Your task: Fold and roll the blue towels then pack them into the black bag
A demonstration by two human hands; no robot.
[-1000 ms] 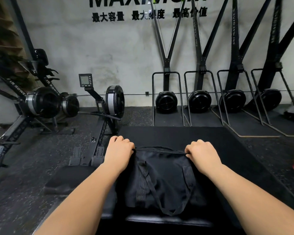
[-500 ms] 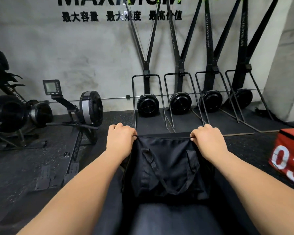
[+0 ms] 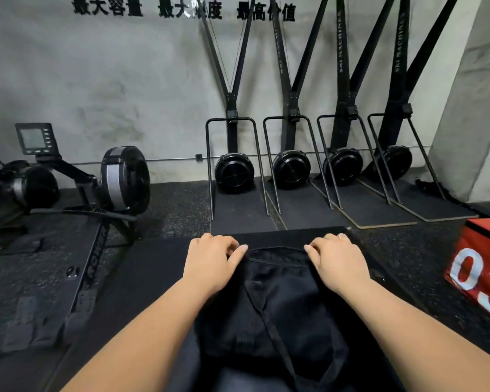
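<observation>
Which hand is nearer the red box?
Right. The right hand is on the right top corner of the bag, toward the red box; the left hand is on its left corner, farther off.

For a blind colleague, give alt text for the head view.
Left hand and right hand grip the far rim of a black bag on a dark mat. Beyond stand a rower, four ski machines and a red box.
</observation>
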